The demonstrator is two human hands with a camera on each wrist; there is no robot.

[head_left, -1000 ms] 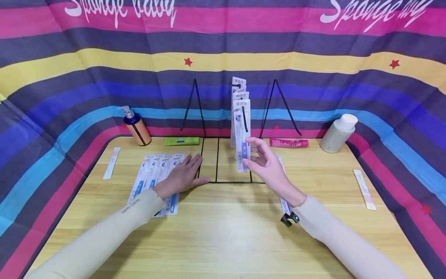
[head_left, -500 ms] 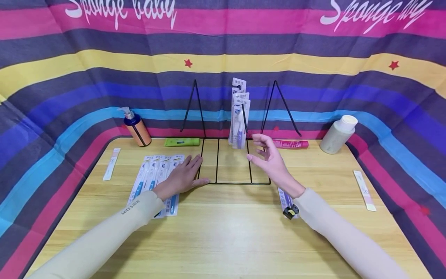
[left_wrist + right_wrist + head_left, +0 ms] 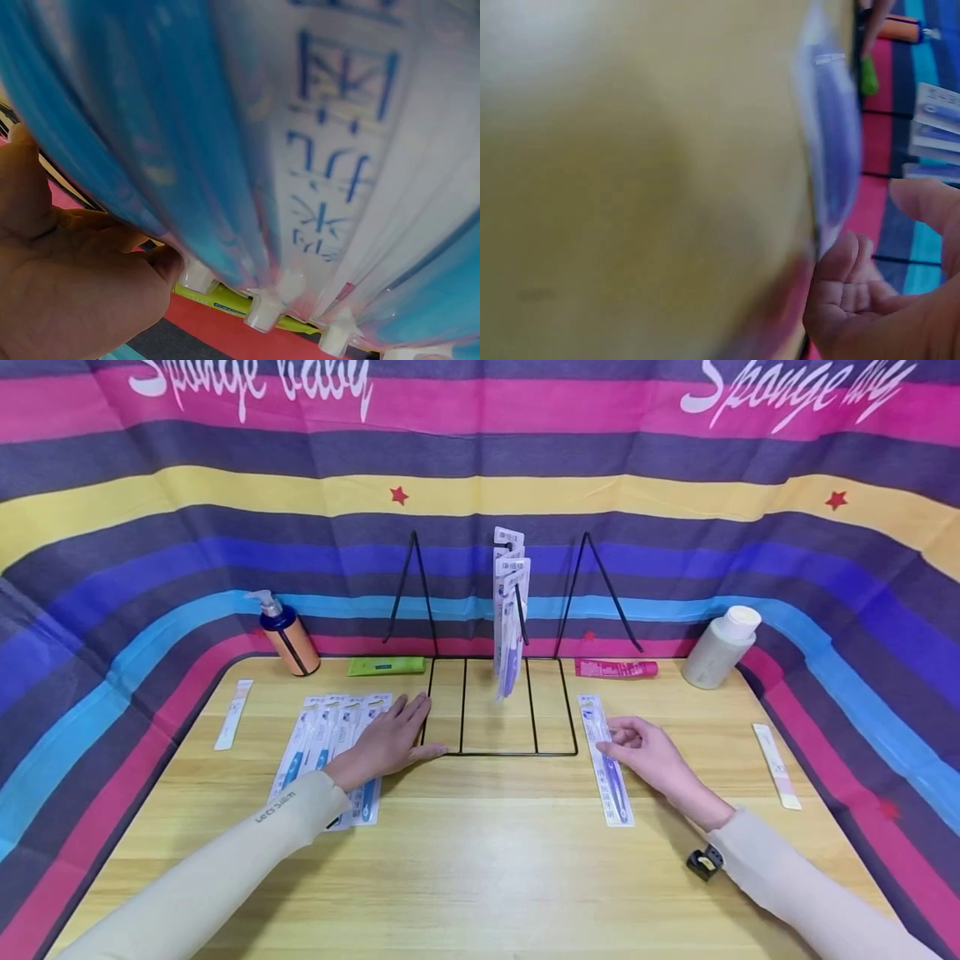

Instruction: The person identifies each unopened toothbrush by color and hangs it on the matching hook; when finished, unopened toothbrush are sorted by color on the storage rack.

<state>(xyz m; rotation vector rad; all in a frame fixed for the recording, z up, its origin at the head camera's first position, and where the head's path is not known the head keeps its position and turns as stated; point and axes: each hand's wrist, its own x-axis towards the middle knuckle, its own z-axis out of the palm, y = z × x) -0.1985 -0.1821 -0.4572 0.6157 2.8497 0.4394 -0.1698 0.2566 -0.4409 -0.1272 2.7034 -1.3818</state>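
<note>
A packaged purple toothbrush (image 3: 606, 760) lies flat on the table, right of the black wire rack (image 3: 517, 754). My right hand (image 3: 648, 758) is at its right edge. The thumb reaches over the pack and the fingers are beside its edge. In the right wrist view a gap shows between thumb (image 3: 922, 196) and fingers. Several purple toothbrush packs (image 3: 512, 627) hang on the rack's hook. My left hand (image 3: 390, 739) rests with extended fingers on the rack's left base wire. Below its wrist lie overlapping packs of blue toothbrushes (image 3: 322, 735), which loom close in the left wrist view.
Behind stand a pump bottle (image 3: 288, 639) on the left and a grey bottle with white lid (image 3: 720, 647) on the right. A green tube (image 3: 386, 666) and a pink tube (image 3: 615, 668) lie along the back. Narrow sachets (image 3: 234, 714) lie near both side edges.
My right hand let go of a purple toothbrush pack on the hook, then moved right and down to the pack on the table. The hanging packs shifted slightly. My left hand stayed.
</note>
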